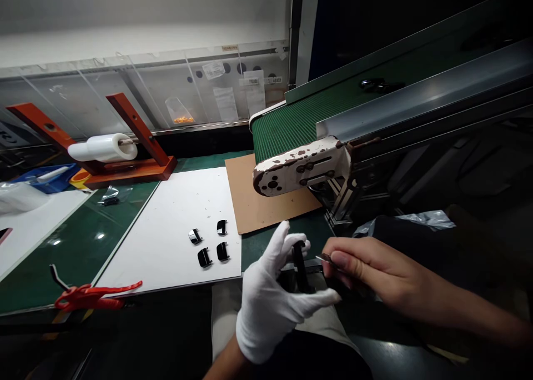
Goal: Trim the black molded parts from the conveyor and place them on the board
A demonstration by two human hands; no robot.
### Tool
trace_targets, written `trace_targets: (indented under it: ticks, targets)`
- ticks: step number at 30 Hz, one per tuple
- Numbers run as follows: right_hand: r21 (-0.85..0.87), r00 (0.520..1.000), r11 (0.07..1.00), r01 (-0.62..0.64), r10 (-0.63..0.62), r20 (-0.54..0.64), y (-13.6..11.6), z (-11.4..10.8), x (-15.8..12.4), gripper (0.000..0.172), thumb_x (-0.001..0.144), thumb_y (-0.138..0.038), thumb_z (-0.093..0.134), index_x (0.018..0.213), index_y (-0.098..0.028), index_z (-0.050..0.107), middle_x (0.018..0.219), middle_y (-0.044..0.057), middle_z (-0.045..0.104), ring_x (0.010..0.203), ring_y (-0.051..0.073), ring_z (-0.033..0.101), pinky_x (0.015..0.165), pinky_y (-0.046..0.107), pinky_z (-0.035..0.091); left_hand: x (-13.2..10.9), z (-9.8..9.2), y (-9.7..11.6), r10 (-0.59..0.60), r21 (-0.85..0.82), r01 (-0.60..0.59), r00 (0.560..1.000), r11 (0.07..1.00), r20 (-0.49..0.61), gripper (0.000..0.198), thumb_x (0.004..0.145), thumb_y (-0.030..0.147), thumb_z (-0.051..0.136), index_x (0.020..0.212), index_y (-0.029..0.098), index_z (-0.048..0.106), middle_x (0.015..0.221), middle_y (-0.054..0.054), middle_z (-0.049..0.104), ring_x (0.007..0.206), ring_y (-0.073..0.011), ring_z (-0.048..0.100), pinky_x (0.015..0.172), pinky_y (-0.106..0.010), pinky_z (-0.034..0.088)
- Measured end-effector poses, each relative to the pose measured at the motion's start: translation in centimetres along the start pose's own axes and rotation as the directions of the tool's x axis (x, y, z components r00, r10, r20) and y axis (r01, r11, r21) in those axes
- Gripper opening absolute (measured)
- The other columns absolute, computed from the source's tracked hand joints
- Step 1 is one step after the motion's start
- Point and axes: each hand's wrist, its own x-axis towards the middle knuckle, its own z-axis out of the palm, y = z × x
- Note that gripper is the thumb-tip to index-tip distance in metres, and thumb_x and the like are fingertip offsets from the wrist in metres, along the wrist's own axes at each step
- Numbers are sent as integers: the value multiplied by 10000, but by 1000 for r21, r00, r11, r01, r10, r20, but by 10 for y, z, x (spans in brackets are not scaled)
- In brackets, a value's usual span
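My left hand [272, 296], in a white glove, is closed around a black plastic part [298, 266] above the table's front edge. The part stands roughly upright between thumb and fingers. Just to its right my bare right hand [362, 266] pinches a small knife blade [324, 258] whose pale tip points at the part, with a small gap between them. Most of the blade is hidden under my fingers. To the left, several glossy black plastic pieces [202, 257] with small pegs lie on a white sheet [166, 224].
A green conveyor belt [287, 127] slopes up to the right, with a dark glossy part [372, 84] on it. Brown cardboard [250, 202] lies below its end. A red air gun [89, 298] rests at the front left. Behind stands a film roll [110, 148] on an orange holder [141, 130].
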Motion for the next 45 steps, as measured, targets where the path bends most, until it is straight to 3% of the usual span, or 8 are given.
trace_targets:
  ticks: [2,4,7,9,18,24,38,45]
  targets:
    - [-32,1000,999,-8,8,-7,-2,-1,-1,439,974,-482,255,757,-207,519,644,-25,492,570,122,478,514,232,393,-1,-2,1,83,201,-79,997,977,-11,944,599,346,848,1399,317,349,1207,-38,640,1043,-228,651,935,-335,541]
    - [-205,998,979,17,-29,-55,-1,3,-1,518,888,-667,288,734,-209,476,629,-29,489,534,129,453,492,258,351,0,-3,5,149,365,-141,989,920,8,952,610,390,834,1413,330,325,1187,-29,663,992,-234,676,901,-337,558]
    - [-522,987,852,35,-113,-118,6,12,-2,660,659,-864,388,717,-210,449,610,-22,515,489,145,451,480,291,287,1,-3,12,202,486,-191,979,853,31,995,579,451,835,1422,324,321,1109,-22,706,901,-249,707,825,-336,588]
    - [-599,984,800,35,-133,-120,10,18,-2,692,622,-885,391,727,-205,460,613,-15,534,483,155,477,483,295,281,1,-2,16,218,509,-201,976,837,28,1011,557,479,837,1419,308,337,1072,-25,720,867,-252,715,799,-333,595]
    - [-637,976,769,60,-177,-123,9,21,-1,775,640,-909,263,797,-186,497,622,5,564,486,184,540,465,298,302,3,-1,22,246,389,-272,962,880,116,1023,586,361,853,1437,308,288,1091,-18,706,909,-223,703,859,-307,570]
    - [-649,972,758,69,-197,-127,11,22,-1,801,651,-908,206,787,-176,501,607,21,569,490,212,575,461,308,325,4,-2,20,252,404,-294,955,867,154,1012,603,268,841,1441,298,274,1075,-22,707,870,-218,706,820,-296,576]
    - [-821,937,567,65,-318,-145,19,28,1,815,761,-827,93,761,-147,543,557,35,549,471,211,579,424,300,280,7,-5,12,252,476,-291,957,830,146,983,582,296,851,1424,284,344,1059,-35,716,841,-230,711,796,-306,578]
    - [-849,936,525,58,-325,-137,20,30,1,817,784,-799,50,719,-152,546,537,37,549,455,206,577,425,305,250,6,-4,7,227,486,-275,961,830,156,990,595,298,845,1434,283,320,1072,-30,711,852,-225,707,789,-298,578]
